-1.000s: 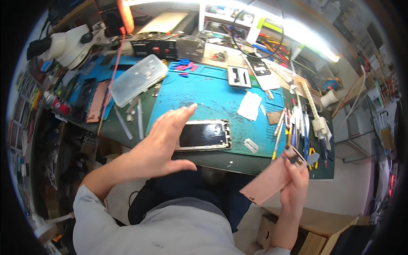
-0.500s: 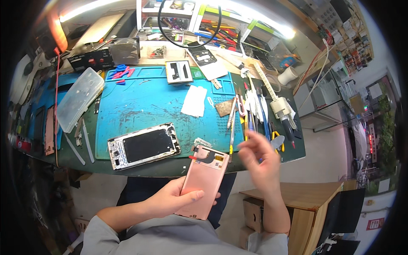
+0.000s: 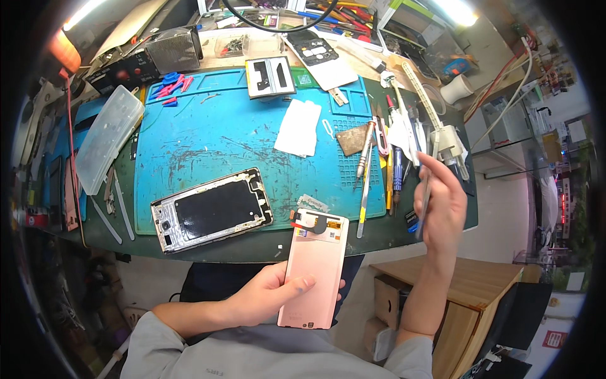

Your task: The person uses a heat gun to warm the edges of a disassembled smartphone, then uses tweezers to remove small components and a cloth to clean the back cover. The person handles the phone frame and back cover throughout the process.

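My left hand [image 3: 274, 292] holds a pink phone panel [image 3: 312, 271] upright in front of me, thumb across its face and fingertips at its right edge. A dark-and-gold flex cable [image 3: 322, 223] and a red tab show at its top end. My right hand [image 3: 445, 211] is raised at the bench's right edge, closed on slim grey metal tweezers [image 3: 425, 202]. A razor blade [image 3: 313, 203] lies on the mat just beyond the panel. To the left, an opened phone frame [image 3: 211, 210] with a black middle rests at the mat's near edge.
A blue work mat [image 3: 208, 139] covers the bench. White paper [image 3: 298, 128], a brown square plate [image 3: 355, 139] and several pens and screwdrivers [image 3: 397, 174] lie toward the right. A clear plastic box [image 3: 110, 142] stands at left. A wooden cabinet [image 3: 467, 297] is at lower right.
My right hand has moved right and up and now holds the tweezers; it was bare before. The panel in my left hand has shifted slightly right and stands straighter. The view has shifted too.
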A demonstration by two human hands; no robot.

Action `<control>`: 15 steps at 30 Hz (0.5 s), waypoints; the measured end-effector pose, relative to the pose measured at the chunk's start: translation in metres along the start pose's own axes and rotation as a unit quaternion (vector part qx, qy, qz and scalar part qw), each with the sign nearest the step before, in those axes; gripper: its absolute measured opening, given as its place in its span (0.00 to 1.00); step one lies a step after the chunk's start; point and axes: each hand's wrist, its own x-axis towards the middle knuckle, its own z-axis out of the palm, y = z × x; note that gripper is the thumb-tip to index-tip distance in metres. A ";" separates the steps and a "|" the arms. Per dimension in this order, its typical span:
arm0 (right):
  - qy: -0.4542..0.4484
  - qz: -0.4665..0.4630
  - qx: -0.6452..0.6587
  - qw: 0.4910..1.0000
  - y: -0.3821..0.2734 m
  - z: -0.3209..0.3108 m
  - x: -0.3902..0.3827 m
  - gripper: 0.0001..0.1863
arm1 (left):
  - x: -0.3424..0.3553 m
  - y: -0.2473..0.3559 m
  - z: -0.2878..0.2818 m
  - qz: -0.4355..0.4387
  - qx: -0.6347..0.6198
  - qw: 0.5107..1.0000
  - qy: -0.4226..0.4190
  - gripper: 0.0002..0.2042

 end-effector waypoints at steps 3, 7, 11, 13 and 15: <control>-0.011 -0.031 0.255 0.966 0.007 0.010 -0.024 0.22 | 0.001 0.001 0.002 0.000 -0.006 1.000 0.003 0.22; 0.018 -0.140 0.153 0.978 0.026 0.038 -0.058 0.23 | 0.003 0.001 0.007 0.000 -0.011 1.000 0.002 0.22; -0.029 -0.312 -0.159 0.936 0.027 0.044 -0.054 0.23 | 0.001 0.012 0.014 -0.075 -0.049 0.996 0.010 0.27; -0.042 -0.354 -0.234 0.905 0.033 0.044 -0.047 0.23 | 0.000 0.016 0.018 -0.113 -0.091 0.989 0.029 0.27; -0.006 -0.365 -0.320 0.874 0.032 0.047 -0.040 0.22 | -0.001 0.022 0.028 -0.114 -0.089 0.988 0.057 0.26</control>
